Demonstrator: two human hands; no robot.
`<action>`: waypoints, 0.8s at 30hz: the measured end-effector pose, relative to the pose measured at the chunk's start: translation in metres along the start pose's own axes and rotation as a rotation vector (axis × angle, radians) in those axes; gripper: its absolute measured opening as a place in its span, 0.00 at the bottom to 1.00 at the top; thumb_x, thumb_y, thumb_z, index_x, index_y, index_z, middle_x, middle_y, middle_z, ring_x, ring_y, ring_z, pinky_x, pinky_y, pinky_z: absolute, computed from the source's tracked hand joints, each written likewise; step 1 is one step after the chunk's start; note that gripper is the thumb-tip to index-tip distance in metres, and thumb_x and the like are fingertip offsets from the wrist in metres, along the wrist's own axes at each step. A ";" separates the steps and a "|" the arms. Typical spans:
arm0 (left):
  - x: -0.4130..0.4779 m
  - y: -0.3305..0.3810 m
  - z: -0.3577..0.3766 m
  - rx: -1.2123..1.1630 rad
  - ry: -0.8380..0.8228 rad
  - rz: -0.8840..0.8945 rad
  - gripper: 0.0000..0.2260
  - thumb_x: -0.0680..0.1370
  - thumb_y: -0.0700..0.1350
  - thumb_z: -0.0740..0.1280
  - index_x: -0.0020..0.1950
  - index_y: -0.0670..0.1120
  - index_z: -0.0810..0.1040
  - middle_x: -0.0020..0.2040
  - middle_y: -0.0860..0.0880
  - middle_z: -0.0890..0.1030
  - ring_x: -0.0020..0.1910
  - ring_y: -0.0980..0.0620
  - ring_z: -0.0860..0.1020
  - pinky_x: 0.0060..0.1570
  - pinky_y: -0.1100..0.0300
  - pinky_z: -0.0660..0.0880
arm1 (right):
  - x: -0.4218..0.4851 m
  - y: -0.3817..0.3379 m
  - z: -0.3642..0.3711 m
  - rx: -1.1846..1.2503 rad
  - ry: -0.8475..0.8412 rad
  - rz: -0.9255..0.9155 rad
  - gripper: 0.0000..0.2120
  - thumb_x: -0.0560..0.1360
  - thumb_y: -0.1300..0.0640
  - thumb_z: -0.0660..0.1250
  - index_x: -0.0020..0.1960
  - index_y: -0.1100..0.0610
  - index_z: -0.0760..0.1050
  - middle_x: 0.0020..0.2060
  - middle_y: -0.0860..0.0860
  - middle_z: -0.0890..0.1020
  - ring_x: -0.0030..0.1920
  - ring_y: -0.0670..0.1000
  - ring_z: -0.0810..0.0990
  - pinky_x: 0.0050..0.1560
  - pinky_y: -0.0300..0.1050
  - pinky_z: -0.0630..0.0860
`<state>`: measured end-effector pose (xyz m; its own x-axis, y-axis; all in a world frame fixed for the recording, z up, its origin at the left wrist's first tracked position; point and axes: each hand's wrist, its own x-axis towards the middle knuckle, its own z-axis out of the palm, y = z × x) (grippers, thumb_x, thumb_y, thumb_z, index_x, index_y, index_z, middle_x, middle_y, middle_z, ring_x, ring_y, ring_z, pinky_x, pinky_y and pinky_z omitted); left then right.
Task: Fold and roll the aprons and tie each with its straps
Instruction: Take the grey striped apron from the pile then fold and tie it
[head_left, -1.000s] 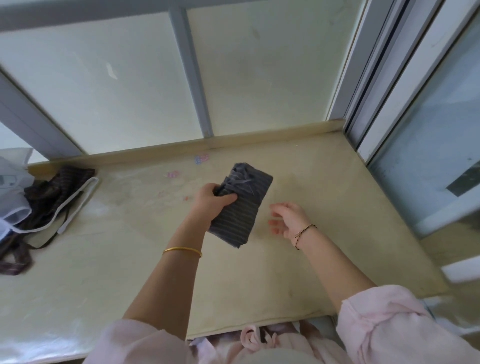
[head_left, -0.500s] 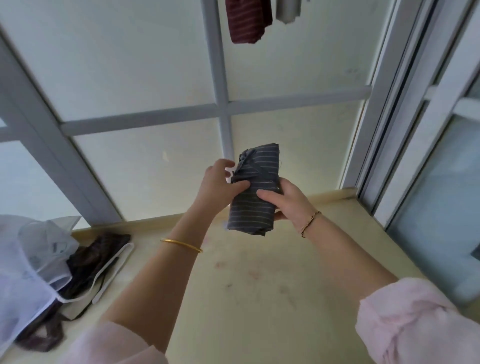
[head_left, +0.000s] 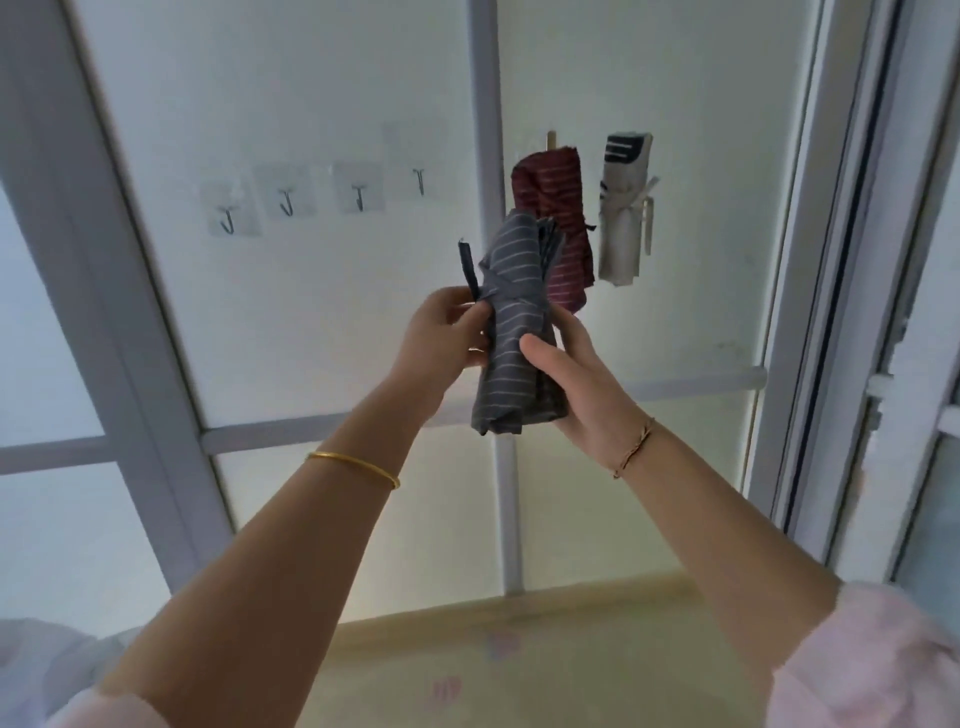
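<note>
Grey roll (head_left: 511, 332) up in front of the window, long axis upright, left hand (head_left: 441, 338) pinching its strap (head_left: 469, 270) at the knot, right hand (head_left: 576, 384) curled round the lower half, and the bare hooks (head_left: 358, 197) sit up-left, nearer that left hand.

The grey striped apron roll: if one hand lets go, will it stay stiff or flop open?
Probably soft, not stiff: the grey striped apron roll is cloth, cinched by its strap. That strap likely keeps it rolled. Seemingly light: left hand and right hand hold it aloft.
</note>
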<state>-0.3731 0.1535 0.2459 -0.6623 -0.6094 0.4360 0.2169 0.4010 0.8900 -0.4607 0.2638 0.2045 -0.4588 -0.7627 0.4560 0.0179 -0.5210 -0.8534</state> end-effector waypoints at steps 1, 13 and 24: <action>0.008 0.009 -0.007 -0.044 0.005 0.008 0.13 0.81 0.42 0.62 0.63 0.38 0.71 0.51 0.41 0.79 0.40 0.50 0.80 0.42 0.58 0.80 | 0.012 -0.006 0.006 -0.074 0.034 -0.043 0.24 0.75 0.57 0.67 0.68 0.49 0.63 0.54 0.51 0.80 0.53 0.50 0.81 0.53 0.49 0.79; 0.089 0.062 -0.076 -0.211 0.036 0.155 0.13 0.83 0.44 0.55 0.61 0.43 0.75 0.53 0.47 0.81 0.52 0.50 0.80 0.52 0.56 0.79 | 0.162 -0.037 0.087 -1.269 0.532 -0.548 0.35 0.72 0.40 0.66 0.73 0.51 0.58 0.61 0.59 0.67 0.55 0.60 0.72 0.53 0.53 0.75; 0.141 0.043 -0.070 -0.038 0.203 0.003 0.12 0.82 0.39 0.54 0.63 0.42 0.71 0.55 0.42 0.79 0.52 0.45 0.79 0.53 0.48 0.79 | 0.191 -0.012 0.071 -1.313 0.419 -0.608 0.24 0.77 0.52 0.60 0.73 0.50 0.62 0.71 0.56 0.59 0.64 0.60 0.65 0.63 0.50 0.66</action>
<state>-0.4068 0.0371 0.3543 -0.5042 -0.7350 0.4534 0.2482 0.3795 0.8913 -0.4852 0.0970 0.3204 -0.3207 -0.2829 0.9040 -0.9445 0.1680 -0.2824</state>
